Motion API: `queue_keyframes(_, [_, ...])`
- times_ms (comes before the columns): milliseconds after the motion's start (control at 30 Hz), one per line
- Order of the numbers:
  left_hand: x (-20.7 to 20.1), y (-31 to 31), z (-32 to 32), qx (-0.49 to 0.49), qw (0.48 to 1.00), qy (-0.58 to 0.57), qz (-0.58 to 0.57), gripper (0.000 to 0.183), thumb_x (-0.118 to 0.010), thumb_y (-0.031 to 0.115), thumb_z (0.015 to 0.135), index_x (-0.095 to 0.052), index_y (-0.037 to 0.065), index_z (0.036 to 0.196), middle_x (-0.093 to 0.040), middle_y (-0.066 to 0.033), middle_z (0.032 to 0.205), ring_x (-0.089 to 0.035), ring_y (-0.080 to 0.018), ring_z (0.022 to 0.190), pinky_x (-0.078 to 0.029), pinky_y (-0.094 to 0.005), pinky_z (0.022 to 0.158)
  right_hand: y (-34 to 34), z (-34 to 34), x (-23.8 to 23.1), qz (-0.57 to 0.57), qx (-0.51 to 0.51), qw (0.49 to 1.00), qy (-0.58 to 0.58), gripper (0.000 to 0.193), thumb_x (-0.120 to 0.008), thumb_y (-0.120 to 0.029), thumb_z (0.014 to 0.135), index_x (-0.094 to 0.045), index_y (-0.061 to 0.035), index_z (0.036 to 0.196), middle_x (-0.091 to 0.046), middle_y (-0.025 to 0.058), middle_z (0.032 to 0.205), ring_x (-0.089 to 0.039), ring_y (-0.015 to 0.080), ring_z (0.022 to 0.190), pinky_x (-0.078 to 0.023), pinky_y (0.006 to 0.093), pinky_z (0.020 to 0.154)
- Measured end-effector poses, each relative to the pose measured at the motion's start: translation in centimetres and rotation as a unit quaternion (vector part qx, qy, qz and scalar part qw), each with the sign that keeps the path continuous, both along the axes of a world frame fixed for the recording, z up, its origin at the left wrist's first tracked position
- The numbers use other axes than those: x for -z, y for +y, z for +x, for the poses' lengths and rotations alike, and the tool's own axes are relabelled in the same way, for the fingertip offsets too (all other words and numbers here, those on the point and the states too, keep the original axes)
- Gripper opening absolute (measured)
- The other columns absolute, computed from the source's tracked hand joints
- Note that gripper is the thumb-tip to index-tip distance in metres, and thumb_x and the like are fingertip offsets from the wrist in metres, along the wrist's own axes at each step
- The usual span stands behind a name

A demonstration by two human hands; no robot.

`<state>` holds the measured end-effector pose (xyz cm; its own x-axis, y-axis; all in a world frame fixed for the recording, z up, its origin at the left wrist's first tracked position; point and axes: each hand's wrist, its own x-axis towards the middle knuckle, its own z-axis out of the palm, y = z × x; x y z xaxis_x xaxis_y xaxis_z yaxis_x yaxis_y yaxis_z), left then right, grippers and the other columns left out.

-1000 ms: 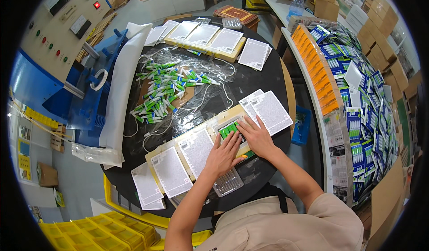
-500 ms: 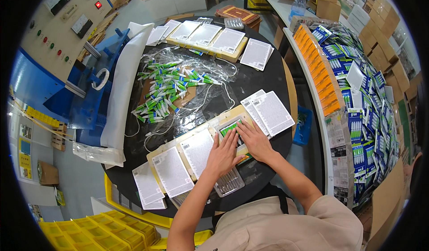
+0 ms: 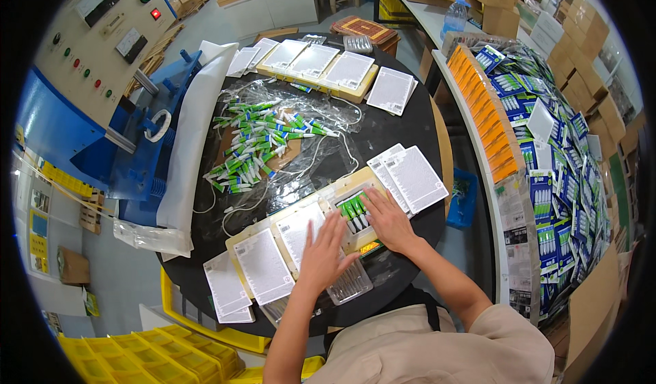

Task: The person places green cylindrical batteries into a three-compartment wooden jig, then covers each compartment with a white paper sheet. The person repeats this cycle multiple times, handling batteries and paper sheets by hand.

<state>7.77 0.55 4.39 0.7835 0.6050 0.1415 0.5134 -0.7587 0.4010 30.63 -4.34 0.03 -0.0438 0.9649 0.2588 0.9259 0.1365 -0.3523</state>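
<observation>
A yellow tray [image 3: 330, 193] lies aslant on the near side of a round black table. Several green and white glue tubes [image 3: 353, 213] lie side by side in its right-hand compartment. My right hand [image 3: 392, 224] rests at that compartment's right edge, its fingers stretched out. My left hand [image 3: 324, 253] is left of the tubes with fingers spread, over the edge of a white printed card [image 3: 298, 228]. Another card [image 3: 264, 264] covers the tray's left part. Clear ribbed plastic blisters [image 3: 350, 285] lie under and beside my left wrist. Neither hand grips anything.
Loose glue tubes [image 3: 256, 145] are heaped on plastic film at the table's middle. A second card-covered tray [image 3: 362, 91] stands at the far side. Loose cards [image 3: 418, 180] lie right. A blue press machine [image 3: 133, 158] borders the left; packed glue cards [image 3: 547, 199] fill a bin at right.
My left hand has moved left and slightly down, off the compartment, uncovering the row of tubes. My right hand has shifted slightly and stays at the compartment's right edge.
</observation>
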Motion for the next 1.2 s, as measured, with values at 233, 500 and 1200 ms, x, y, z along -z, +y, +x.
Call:
queue_keyframes(233, [0.5, -2.9, -6.6, -0.098, 0.984, 0.143, 0.025, 0.090, -0.071, 0.055, 0.087, -0.038, 0.006, 0.156, -0.029, -0.0209, 0.165, -0.025, -0.0377, 0.154, -0.015, -0.0632, 0.123, 0.4, -1.0, -0.2, -0.005, -0.045, 0.998, -0.049, 0.050, -0.056, -0.029, 0.102, -0.051, -0.0113, 0.148, -0.043, 0.0097, 0.159, -0.032, 0.0293, 0.152, -0.023, 0.0547, 0.124])
queue_keyframes(500, [1.8, -3.1, -7.1, -0.077, 0.983, 0.151, 0.069, 0.084, -0.073, 0.046, 0.088, -0.040, 0.005, 0.154, -0.034, -0.0214, 0.161, -0.027, -0.0403, 0.152, -0.019, -0.0607, 0.123, 0.9, -1.7, 0.1, -0.032, -0.068, 0.994, -0.085, 0.052, -0.054, -0.035, 0.103, -0.051, -0.0107, 0.148, -0.044, 0.0077, 0.159, -0.033, 0.0274, 0.151, -0.022, 0.0535, 0.124])
queue_keyframes(1200, [-6.3, -4.8, -15.3, -0.502, 0.819, -0.246, 0.134, 0.031, -0.043, 0.015, 0.110, -0.059, -0.011, 0.115, -0.066, -0.0260, 0.087, -0.061, -0.0382, 0.070, -0.048, -0.0418, 0.066, -1.2, -5.9, -2.0, 0.086, -0.073, 0.990, 0.085, 0.034, -0.063, -0.007, 0.093, -0.063, 0.0026, 0.126, -0.061, 0.0158, 0.137, -0.055, 0.0331, 0.132, -0.040, 0.0515, 0.114])
